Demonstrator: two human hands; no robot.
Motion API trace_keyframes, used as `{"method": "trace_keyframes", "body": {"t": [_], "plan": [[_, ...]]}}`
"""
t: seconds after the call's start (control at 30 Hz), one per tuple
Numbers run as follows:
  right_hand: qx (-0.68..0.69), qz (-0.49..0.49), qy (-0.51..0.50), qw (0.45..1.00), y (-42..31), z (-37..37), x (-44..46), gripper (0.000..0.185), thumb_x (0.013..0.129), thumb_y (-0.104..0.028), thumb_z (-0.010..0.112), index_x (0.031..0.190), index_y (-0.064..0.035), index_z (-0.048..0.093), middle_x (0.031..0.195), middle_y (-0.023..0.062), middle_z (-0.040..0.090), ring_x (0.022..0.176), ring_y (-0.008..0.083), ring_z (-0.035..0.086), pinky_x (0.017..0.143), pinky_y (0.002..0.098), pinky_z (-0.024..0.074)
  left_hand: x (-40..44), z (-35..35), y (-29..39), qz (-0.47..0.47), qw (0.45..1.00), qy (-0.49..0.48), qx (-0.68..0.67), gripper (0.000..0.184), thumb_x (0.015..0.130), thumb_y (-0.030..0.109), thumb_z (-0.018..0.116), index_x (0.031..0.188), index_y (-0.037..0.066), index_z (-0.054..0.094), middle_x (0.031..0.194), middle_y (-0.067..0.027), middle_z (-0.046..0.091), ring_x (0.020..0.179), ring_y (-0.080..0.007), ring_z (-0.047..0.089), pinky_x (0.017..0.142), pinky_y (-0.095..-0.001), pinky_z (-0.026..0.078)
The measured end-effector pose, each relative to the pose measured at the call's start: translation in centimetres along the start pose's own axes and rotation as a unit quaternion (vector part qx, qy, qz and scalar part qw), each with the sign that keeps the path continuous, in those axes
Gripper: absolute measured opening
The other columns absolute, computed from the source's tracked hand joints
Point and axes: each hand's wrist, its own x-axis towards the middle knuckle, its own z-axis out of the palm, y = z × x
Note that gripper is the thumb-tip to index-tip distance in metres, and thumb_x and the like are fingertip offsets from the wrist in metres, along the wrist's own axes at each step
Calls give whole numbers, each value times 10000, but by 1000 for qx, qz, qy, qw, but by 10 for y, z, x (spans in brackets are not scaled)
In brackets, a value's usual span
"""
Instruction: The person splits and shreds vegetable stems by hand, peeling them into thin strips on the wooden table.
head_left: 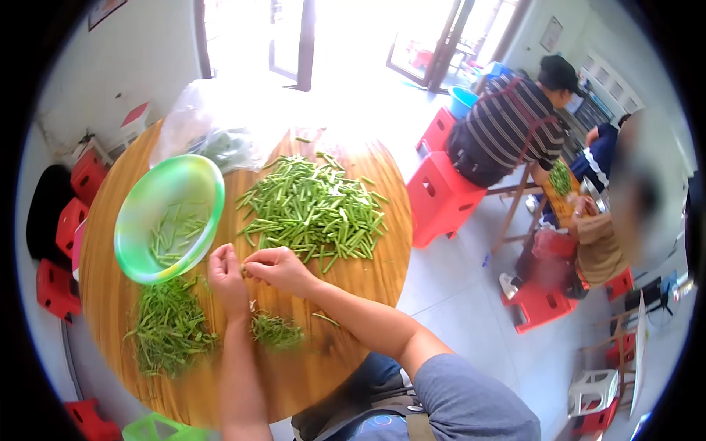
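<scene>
My left hand (228,279) is closed in a pinch just in front of the green-and-white plastic basin (126,220). Close beside it, my right hand (281,272) has thumb and fingers pressed together, nearly touching the left. Whatever lies between the fingers is too small to make out. Beyond my right hand spreads a large heap of cut green stems (312,209). The basin tilts and holds some loose stem pieces (176,234). A pile of thin leafy greens (170,327) lies left of my left forearm. Between my forearms sits a small heap of green scraps (276,331), with one single stem (326,320) nearby.
Everything rests on a round wooden table (390,220). A clear plastic bag (195,121) stands at its far side. Red stools (441,198) are on both sides. To the right, a person in a striped shirt (507,121) and others sit at another table with greens (560,178).
</scene>
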Motion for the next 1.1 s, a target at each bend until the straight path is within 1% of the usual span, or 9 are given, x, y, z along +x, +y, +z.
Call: {"method": "trace_keyframes", "body": {"t": [0.07,0.1,0.2,0.23,0.3,0.5,0.9,1.0,1.1], "plan": [[25,-12,-11,1000,-3,0,-1,187,830,-186,584,878,-22,659,715,-5,618,630,44,545,534,191,422,2,-2,-2,-9,999,3,-31,166,907,168,516,916,8,560,699,41,489,597,-16,385,499,-179,301],[35,-18,-17,999,-4,-1,-1,190,833,-192,584,877,-24,659,718,-3,619,629,45,542,531,192,419,3,-1,-3,20,999,20,18,173,912,171,510,934,4,551,732,27,510,615,-23,402,510,-184,320],[76,-6,-26,997,0,2,0,192,832,-197,588,871,-22,659,715,-2,616,620,47,532,524,194,412,4,-5,-11,-20,999,-7,-40,184,917,174,503,956,0,545,750,15,522,634,-31,421,527,-189,340],[97,14,-24,995,2,2,0,191,829,-195,591,868,-20,660,712,-1,613,614,48,527,521,193,409,8,-4,-22,104,990,7,94,184,919,175,500,960,0,544,750,15,520,647,-32,426,541,-188,345],[166,81,-22,982,3,2,2,188,825,-190,596,864,-18,660,706,-1,608,606,49,521,517,192,405,11,-7,-31,106,992,13,72,182,918,175,502,953,2,548,751,17,520,653,-33,430,548,-187,347],[374,187,-26,908,-39,-14,-4,122,824,-112,599,843,-2,650,747,28,613,618,67,533,506,193,418,1,-3,-10,67,996,25,55,187,914,176,516,936,-6,552,742,26,506,649,-37,413,557,-194,346],[449,305,-74,837,-12,-4,1,142,849,-150,580,840,-13,618,736,32,616,597,77,557,472,189,414,5,-9,-16,68,998,10,-3,173,903,162,536,940,-5,561,788,11,544,685,-41,455,595,-189,373],[500,351,-105,785,-21,-10,1,176,857,-169,558,827,-4,612,711,25,606,560,58,540,419,167,370,8,-9,-18,94,996,6,0,153,893,141,546,945,-2,564,710,35,502,626,-26,417,541,-182,339],[543,362,-176,737,-27,-20,2,186,860,-159,535,828,8,611,698,20,596,528,44,512,384,153,327,4,-13,-8,19,999,-46,-5,132,885,118,550,947,3,569,634,61,440,561,-11,359,486,-174,282]]}}
